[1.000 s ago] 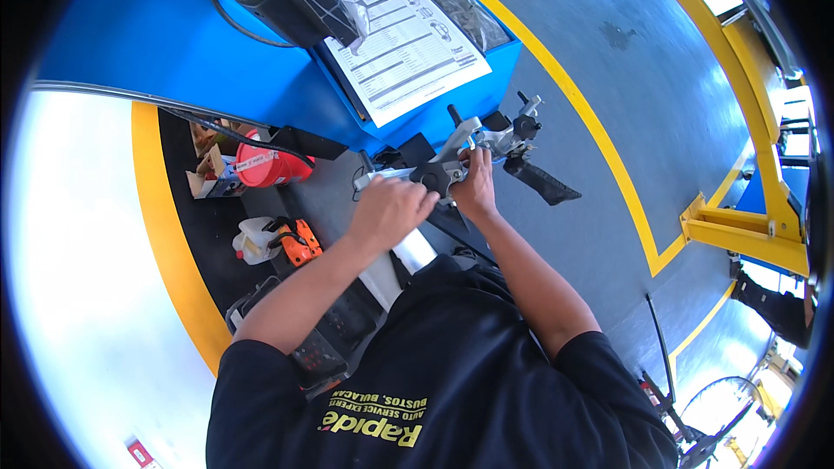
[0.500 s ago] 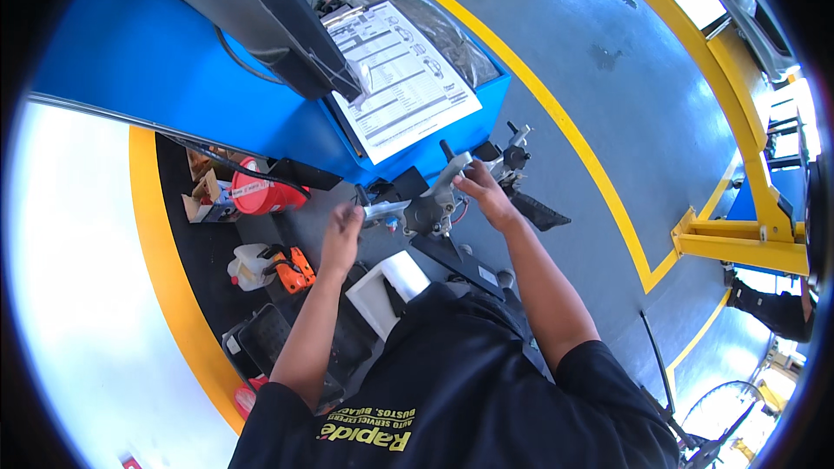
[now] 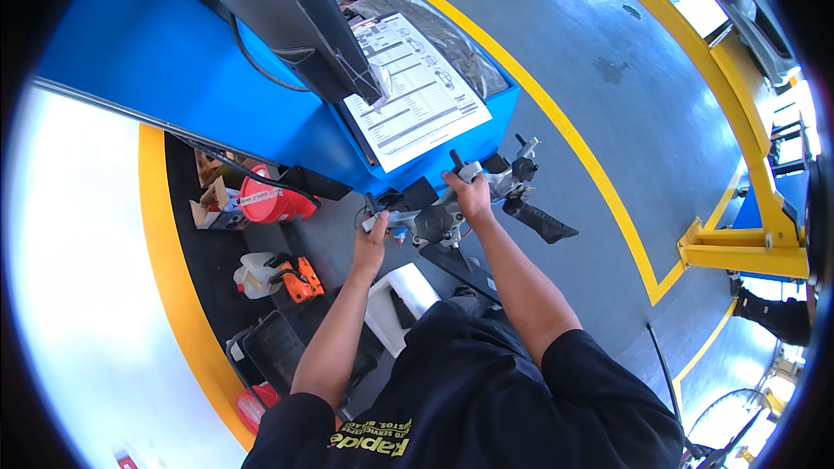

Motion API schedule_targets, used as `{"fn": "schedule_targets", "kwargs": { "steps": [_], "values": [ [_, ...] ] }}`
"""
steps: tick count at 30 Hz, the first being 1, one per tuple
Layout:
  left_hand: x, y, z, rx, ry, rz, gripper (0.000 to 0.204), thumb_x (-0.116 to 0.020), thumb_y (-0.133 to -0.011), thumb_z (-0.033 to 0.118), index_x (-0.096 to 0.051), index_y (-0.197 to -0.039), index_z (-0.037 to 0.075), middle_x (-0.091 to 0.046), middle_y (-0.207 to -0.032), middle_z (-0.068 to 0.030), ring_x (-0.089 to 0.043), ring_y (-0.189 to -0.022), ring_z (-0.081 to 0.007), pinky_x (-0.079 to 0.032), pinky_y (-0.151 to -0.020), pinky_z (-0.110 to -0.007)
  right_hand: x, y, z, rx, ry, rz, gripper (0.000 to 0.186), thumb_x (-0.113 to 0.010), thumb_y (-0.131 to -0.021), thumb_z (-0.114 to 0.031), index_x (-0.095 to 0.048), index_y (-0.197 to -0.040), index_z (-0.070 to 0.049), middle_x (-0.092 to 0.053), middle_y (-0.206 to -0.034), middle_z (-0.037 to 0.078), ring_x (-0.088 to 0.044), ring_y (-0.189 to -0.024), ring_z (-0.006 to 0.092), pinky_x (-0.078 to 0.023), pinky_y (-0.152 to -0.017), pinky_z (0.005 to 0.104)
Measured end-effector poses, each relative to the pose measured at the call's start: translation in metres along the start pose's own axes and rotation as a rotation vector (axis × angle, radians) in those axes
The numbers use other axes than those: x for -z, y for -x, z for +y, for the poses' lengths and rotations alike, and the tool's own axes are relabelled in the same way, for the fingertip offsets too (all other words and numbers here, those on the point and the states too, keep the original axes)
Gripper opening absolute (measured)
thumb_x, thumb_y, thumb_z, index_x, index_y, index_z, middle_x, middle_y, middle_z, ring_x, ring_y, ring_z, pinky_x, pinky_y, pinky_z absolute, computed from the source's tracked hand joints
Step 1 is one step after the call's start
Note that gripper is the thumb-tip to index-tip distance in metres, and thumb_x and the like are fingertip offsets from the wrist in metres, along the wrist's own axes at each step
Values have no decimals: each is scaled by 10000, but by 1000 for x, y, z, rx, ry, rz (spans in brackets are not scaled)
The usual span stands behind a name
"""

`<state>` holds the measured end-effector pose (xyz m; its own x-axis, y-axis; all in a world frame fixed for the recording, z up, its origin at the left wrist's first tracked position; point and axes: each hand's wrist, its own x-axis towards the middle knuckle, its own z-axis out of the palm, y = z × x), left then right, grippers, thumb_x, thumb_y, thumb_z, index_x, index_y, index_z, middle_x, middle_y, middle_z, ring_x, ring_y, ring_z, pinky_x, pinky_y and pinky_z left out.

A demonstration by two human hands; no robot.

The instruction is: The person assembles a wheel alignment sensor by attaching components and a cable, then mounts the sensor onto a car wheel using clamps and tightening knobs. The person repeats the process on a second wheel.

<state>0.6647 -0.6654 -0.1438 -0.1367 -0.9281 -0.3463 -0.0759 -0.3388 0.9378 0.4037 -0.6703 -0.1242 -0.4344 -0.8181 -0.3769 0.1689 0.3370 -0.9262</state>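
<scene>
In front of me is a grey metal clamp [image 3: 436, 224] with a round central hub, arms and black pegs; it looks like a wheel-alignment clamp. My left hand [image 3: 371, 244] is closed around its left arm. My right hand [image 3: 470, 197] grips another arm right of the hub, thumb near a black peg. Beyond my right hand is a second metal clamp end [image 3: 525, 163], with a black paddle-shaped piece [image 3: 539, 221] below it. I cannot tell whether these belong to the same clamp.
Ahead, a blue cabinet [image 3: 261, 113] carries a clipboard with a printed form [image 3: 421, 104]. A dark post [image 3: 287, 13] overhangs it. At left are a red bucket [image 3: 274, 200], a white jug [image 3: 258, 275], an orange tool [image 3: 301, 280] and a black crate [image 3: 271, 347]. A yellow lift frame [image 3: 743, 243] stands right.
My left hand has closed on the clamp's left arm, where it was blurred beside it. My right hand has shifted slightly lower on its arm. The whole view has moved a little.
</scene>
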Motion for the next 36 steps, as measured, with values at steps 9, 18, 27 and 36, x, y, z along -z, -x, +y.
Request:
{"fn": "schedule_targets", "kwargs": {
  "steps": [9,18,27,36],
  "values": [
    [-16,21,48,-114,-177,99,478,-689,-985,480,-679,-964,2,-683,-789,-42,-620,-735,-124,-480,-656,-304,-5,-5,-19,47,22,27,313,-796,-804,-312,-712,-775,-12,-699,-748,85,-646,-675,188,-481,-648,357],
    [-34,89,61,5,-163,21,417,-724,-973,410,-676,-1089,13,-709,-944,-49,-629,-855,-122,-496,-784,-295,36,49,-36,-2,89,7,243,-752,-828,-258,-696,-906,-35,-688,-824,34,-625,-762,138,-460,-697,315],
    [-21,195,83,-65,46,-400,779,-797,-880,521,-498,-1399,23,-542,-1457,-164,-503,-1350,-246,-367,-1140,-390,101,182,-92,101,117,-57,298,-769,-855,-208,-622,-1033,-19,-615,-831,21,-566,-774,96,-471,-727,286],
    [-3,177,202,369,-787,-1132,925,-868,-800,438,-455,-1526,43,-563,-1469,-161,-546,-1352,-270,-435,-1111,-408,147,291,-110,371,67,50,413,-819,-800,-151,-587,-1106,-1,-668,-909,63,-670,-849,147,-523,-784,322]
  ]
}}
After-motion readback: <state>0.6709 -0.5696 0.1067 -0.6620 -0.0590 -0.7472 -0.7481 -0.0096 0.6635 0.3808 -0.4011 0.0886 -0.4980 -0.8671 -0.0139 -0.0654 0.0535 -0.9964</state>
